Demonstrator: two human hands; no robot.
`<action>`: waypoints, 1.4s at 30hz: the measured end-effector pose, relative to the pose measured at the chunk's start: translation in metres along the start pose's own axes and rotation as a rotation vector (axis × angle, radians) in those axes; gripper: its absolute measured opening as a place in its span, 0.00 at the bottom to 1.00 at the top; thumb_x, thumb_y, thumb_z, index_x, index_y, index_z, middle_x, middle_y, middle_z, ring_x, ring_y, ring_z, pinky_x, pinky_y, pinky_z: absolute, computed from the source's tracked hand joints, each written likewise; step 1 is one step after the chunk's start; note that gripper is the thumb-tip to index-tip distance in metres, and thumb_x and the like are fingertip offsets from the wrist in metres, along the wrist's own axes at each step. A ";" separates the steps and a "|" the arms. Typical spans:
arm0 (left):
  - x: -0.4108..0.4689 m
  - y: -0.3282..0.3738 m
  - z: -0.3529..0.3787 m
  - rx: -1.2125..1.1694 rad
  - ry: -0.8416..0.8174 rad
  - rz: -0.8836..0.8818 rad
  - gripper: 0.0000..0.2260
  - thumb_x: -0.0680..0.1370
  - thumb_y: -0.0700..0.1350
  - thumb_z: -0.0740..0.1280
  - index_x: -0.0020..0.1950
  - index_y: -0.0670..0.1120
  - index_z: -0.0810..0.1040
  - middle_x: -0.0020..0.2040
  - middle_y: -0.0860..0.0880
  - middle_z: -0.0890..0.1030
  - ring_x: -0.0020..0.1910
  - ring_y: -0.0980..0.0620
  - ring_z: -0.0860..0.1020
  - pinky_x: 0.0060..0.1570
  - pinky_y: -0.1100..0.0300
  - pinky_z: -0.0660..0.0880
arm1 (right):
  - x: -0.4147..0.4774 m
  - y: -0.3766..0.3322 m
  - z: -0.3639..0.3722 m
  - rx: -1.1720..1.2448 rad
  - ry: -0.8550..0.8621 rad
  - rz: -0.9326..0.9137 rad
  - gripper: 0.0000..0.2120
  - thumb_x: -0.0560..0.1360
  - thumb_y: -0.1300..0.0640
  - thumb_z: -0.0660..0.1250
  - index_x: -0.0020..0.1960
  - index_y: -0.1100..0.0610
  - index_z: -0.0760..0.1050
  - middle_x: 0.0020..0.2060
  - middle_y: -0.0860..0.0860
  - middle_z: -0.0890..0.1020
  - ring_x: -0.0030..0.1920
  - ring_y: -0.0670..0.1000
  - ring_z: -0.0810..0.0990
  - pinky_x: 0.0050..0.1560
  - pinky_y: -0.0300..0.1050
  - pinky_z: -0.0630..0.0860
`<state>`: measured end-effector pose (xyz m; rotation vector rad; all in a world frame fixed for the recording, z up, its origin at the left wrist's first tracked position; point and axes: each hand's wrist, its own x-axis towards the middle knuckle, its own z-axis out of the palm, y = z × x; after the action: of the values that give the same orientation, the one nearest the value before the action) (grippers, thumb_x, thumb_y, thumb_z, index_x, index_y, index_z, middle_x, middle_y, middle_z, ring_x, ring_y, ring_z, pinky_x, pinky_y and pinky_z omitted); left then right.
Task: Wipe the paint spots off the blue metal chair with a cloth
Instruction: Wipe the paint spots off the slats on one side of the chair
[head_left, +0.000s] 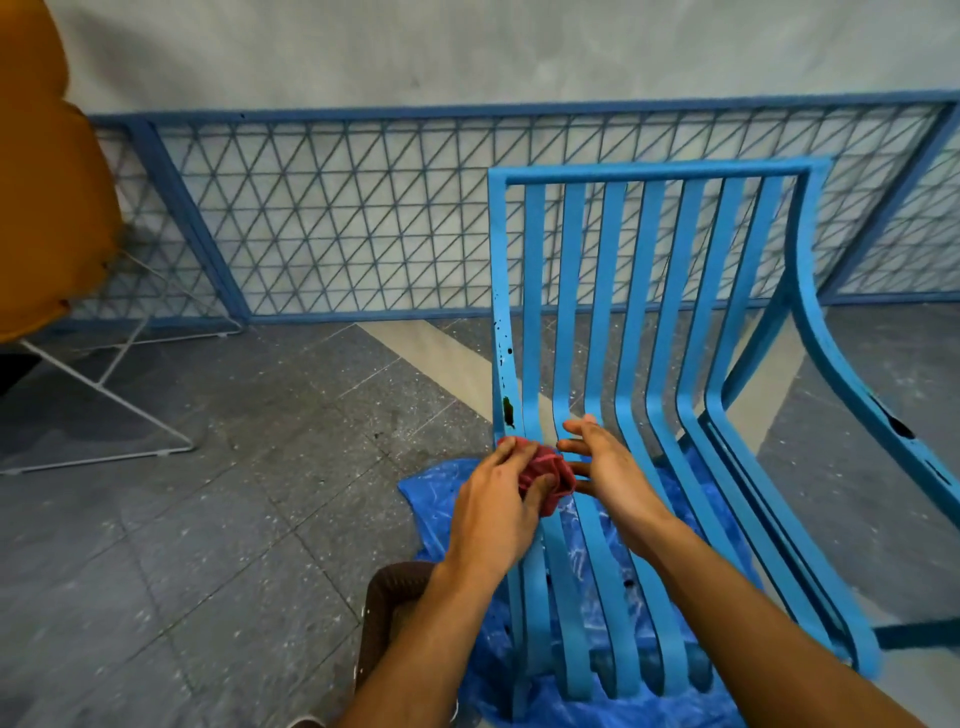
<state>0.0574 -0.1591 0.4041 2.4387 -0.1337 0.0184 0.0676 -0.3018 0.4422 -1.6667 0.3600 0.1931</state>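
Head view, read from the left of the frame: an orange chair (47, 171) on a white wire base fills the upper left, with a blue mesh fence (337, 218) running across behind it against the pale wall. Lower centre, a blue plastic sheet (431, 493) lies on the grey floor under the blue metal chair (649, 312), which takes up the centre and right. Dark paint spots (508, 410) dot the chair's leftmost upright, the biggest blotch sitting just above the hands, smaller specks higher up. More dark marks show on the right arm rail (898, 427) and one on a seat slat at lower centre.

The left hand (493, 514) is closed on a bunched red cloth (545, 475), pressed at the bend where back meets seat. The right hand (608, 467) is beside it with fingers spread and loose, touching the cloth's right edge and gripping nothing firmly.

The step in hand looks like bunching the cloth into a pad. To do it well, I would fold a clean face outward, steady the slat with the right hand, then rub the large blotch upward along the upright with firm short strokes, turning the cloth as it soils so paint is not smeared onto neighbouring slats.
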 end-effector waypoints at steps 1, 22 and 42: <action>0.002 0.001 0.003 -0.008 0.025 -0.025 0.21 0.81 0.58 0.63 0.74 0.57 0.70 0.76 0.55 0.68 0.72 0.50 0.70 0.70 0.52 0.68 | 0.004 -0.002 0.000 -0.002 -0.001 -0.004 0.20 0.84 0.42 0.51 0.66 0.50 0.73 0.60 0.53 0.79 0.58 0.53 0.80 0.66 0.57 0.75; 0.151 -0.015 -0.021 -0.280 0.275 -0.076 0.09 0.79 0.47 0.69 0.58 0.54 0.83 0.56 0.56 0.81 0.53 0.56 0.80 0.58 0.56 0.78 | 0.098 -0.008 0.029 0.102 0.075 0.062 0.22 0.85 0.43 0.47 0.65 0.53 0.73 0.53 0.54 0.81 0.46 0.52 0.80 0.51 0.49 0.76; 0.067 -0.025 0.008 -0.067 0.095 0.080 0.17 0.82 0.51 0.59 0.68 0.50 0.78 0.70 0.52 0.73 0.68 0.50 0.73 0.68 0.50 0.71 | 0.019 0.031 0.063 0.329 0.354 0.132 0.27 0.81 0.34 0.46 0.63 0.50 0.73 0.53 0.53 0.83 0.53 0.54 0.83 0.59 0.58 0.78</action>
<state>0.1263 -0.1514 0.3853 2.3592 -0.1863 0.1624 0.0793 -0.2452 0.3987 -1.3484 0.7301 -0.0646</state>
